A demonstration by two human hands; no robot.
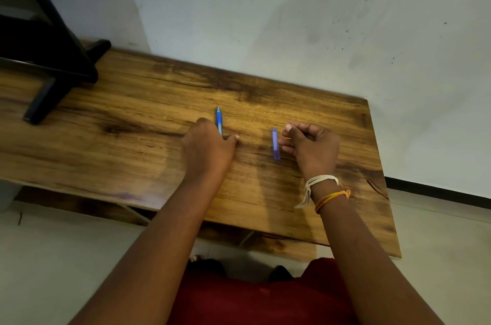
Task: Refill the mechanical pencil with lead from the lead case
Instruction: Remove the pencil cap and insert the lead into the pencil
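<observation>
A blue mechanical pencil (218, 120) lies on the wooden table (138, 117), pointing away from me. My left hand (207, 149) covers its near end, with thumb and forefinger closed around the barrel. A slim purple lead case (275, 144) lies flat on the table to the right of the pencil. My right hand (309, 148) rests just right of the case with its fingers curled. Its fingertips are at the case's right edge, the thumb is apart from the case, and the case is not lifted.
A black stand (53, 69) with a foot sits at the table's far left corner. A white wall rises right behind the table. The table's right edge (382, 178) is close to my right wrist. My red clothing shows below the front edge.
</observation>
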